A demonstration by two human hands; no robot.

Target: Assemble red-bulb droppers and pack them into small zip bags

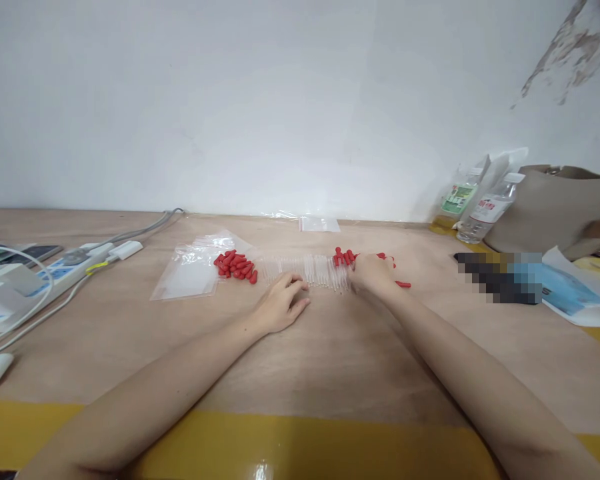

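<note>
A row of thin clear tubes (316,270) lies side by side on the wooden table. My left hand (283,303) rests at the near left of this row, fingers loosely bent and apart, holding nothing I can see. At the row's right end is my right hand (373,275), slightly blurred, its fingers curled down and together; whatever they grip is hidden. Small red rubber caps (344,256) lie just behind the row's right end, and more show around my right hand. One red piece (403,285) lies right of it. A larger heap of red caps (235,265) sits left of the tubes.
Clear plastic bags (187,270) lie under and beside the left heap, and a small bag (320,225) lies by the wall. Far left is a power strip (63,268) with cables. Two bottles (490,208), a beige bag (555,203) and a blue packet (565,290) occupy the right.
</note>
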